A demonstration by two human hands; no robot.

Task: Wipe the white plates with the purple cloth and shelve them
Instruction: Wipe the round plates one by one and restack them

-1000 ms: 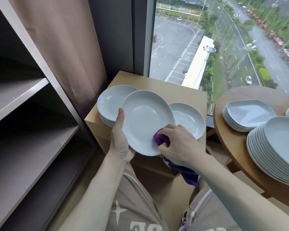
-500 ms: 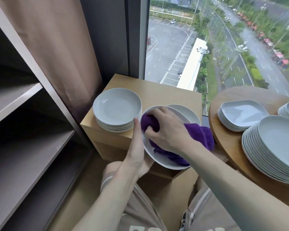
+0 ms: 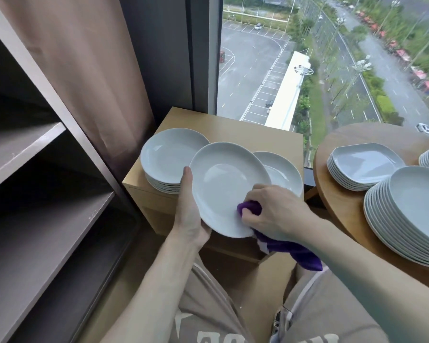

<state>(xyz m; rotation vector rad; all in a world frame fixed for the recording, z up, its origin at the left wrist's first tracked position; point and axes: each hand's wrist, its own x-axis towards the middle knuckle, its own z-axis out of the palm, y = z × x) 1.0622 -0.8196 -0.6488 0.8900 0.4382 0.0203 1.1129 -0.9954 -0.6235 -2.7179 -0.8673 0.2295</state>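
Observation:
A white round plate (image 3: 223,179) is tilted toward me above the small wooden cabinet (image 3: 233,129). My left hand (image 3: 190,211) grips its left rim, thumb on the front face. My right hand (image 3: 270,214) holds the bunched purple cloth (image 3: 250,207) against the plate's lower right part; the cloth's tail hangs down below my wrist. A stack of white plates (image 3: 169,157) sits on the cabinet at the left, and another white plate (image 3: 280,172) lies at the right, partly hidden behind the held plate.
Grey shelves (image 3: 42,219) stand open at the left, beside a brown curtain (image 3: 84,58). A round wooden table (image 3: 344,206) at the right carries stacks of square plates (image 3: 364,162) and large plates (image 3: 416,201). A window (image 3: 307,58) is behind.
The plate has tipped up from nearly flat to face me. The cloth has gone from covering the plate's middle to its lower right part, bunched under my right hand.

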